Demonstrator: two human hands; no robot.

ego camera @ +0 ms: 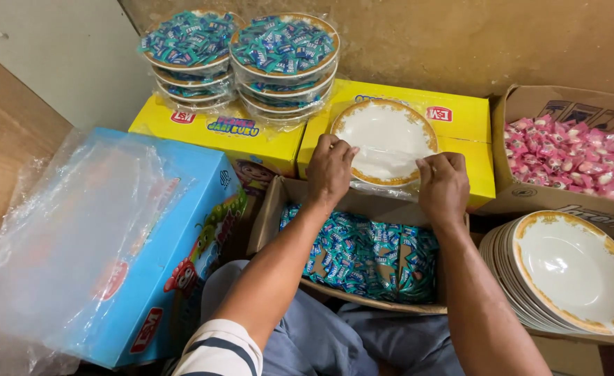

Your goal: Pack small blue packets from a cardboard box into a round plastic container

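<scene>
A white plate with a gold rim (383, 136) lies inside a clear plastic bag on top of a yellow box (460, 118). My left hand (329, 170) grips the plate's near left edge through the plastic. My right hand (443, 184) pinches the plastic at the near right edge. Just below my hands, an open cardboard box (269, 216) holds many teal-wrapped candies (363, 254).
Two stacks of bagged plates filled with teal candies (241, 52) stand on a second yellow box (213, 132). A stack of empty gold-rimmed plates (564, 268) sits at right. Behind it is a carton of pink candies (575, 157). A blue box under clear plastic bags (105, 237) lies at left.
</scene>
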